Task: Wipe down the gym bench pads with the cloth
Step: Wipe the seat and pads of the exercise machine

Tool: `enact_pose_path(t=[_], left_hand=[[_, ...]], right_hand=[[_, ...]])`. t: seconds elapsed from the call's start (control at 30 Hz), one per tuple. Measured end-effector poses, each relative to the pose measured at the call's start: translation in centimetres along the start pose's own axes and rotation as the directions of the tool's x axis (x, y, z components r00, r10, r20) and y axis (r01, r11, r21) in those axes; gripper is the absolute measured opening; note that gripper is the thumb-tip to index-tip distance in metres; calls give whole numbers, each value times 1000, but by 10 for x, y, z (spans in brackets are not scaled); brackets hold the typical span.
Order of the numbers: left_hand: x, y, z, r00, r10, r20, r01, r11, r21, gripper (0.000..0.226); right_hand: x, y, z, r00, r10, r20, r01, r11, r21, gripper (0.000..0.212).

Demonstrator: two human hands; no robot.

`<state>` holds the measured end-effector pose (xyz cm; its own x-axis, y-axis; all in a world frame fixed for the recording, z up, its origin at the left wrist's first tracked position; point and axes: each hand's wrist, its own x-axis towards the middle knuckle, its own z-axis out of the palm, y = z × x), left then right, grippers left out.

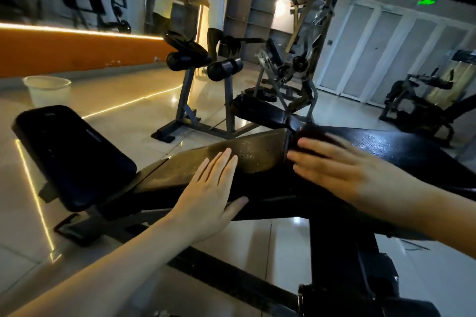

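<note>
A black gym bench fills the middle of the head view. Its worn brownish seat pad (pixel 231 159) slopes up to the right and meets a long black back pad (pixel 401 144) with a wet sheen. My left hand (pixel 208 188) rests flat on the seat pad, fingers straight. My right hand (pixel 340 167), blurred, presses a dark red cloth (pixel 316 136) onto the near end of the back pad, fingers spread over it. A separate black pad (pixel 74 154) stands tilted at the left.
A white plastic bucket (pixel 47 90) stands on the tiled floor at the far left. A roller-pad machine (pixel 203 77) and further gym machines (pixel 291 69) stand behind the bench. A person (pixel 215 20) stands at the mirrored wall. The bench's black frame (pixel 334 252) runs below my arms.
</note>
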<state>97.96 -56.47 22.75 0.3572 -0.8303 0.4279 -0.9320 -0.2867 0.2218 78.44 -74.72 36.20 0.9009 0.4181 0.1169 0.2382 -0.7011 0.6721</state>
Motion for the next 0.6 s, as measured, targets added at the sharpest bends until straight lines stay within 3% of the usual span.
enact_pose_path(t=[0.1, 0.17, 0.2, 0.27, 0.37, 0.5, 0.6], left_hand=[[12, -4, -1, 1000, 4, 2, -4, 997, -72, 100], [21, -9, -2, 1000, -1, 24, 3, 996, -89, 102], [24, -12, -2, 999, -10, 44, 14, 996, -87, 102], [29, -21, 2, 997, -33, 73, 38, 997, -61, 103], [34, -30, 11, 991, -84, 107, 94, 991, -92, 107], [39, -32, 15, 988, -77, 131, 95, 985, -142, 107], [40, -33, 18, 987, -87, 132, 110, 978, -176, 103]], right_hand=[[38, 20, -23, 954, 286, -89, -241, 910, 338, 48], [69, 25, -28, 917, 394, 63, -365, 765, 530, 48], [82, 23, -25, 917, 355, 184, -393, 719, 573, 50], [101, 17, -6, 904, 160, 395, -383, 713, 587, 51], [123, 21, 28, 786, -29, 617, -415, 715, 562, 48], [150, 64, 67, 661, 69, 748, -559, 710, 429, 46], [165, 85, 95, 621, 135, 772, -585, 736, 342, 45]])
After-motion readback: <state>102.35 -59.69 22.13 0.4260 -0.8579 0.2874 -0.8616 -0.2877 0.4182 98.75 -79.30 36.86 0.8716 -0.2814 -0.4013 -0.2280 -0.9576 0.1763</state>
